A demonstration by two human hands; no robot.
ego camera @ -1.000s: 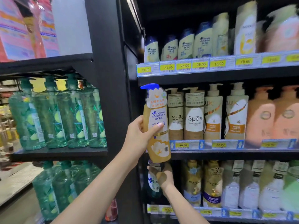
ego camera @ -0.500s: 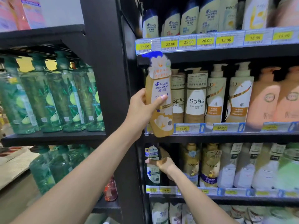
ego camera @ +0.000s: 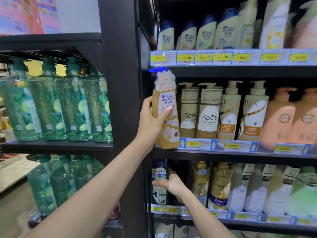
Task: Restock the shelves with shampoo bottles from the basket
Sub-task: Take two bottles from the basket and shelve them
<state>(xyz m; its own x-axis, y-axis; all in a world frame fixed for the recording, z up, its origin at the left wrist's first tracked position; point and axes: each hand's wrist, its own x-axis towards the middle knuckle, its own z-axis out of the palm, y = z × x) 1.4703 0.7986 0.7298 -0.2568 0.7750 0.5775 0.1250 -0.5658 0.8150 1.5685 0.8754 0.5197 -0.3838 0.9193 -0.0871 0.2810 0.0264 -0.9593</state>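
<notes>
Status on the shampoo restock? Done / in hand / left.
Done: the middle shelf looks mostly faced, Spes bottles upright in a row. In hand: the left hand holds a gold Head & Shoulders bottle at that shelf's left end, not yet seated; the right hand grips a dark bottle on the shelf below. Left: unknown, the basket is out of view.

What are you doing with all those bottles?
A person is stocking shampoo in a shop. The left hand holds a gold bottle with a blue pump at the left end of the middle shelf, beside the Spes bottles; its base is level with the shelf's front edge. The right hand grips a dark bottle standing on the shelf below.
</notes>
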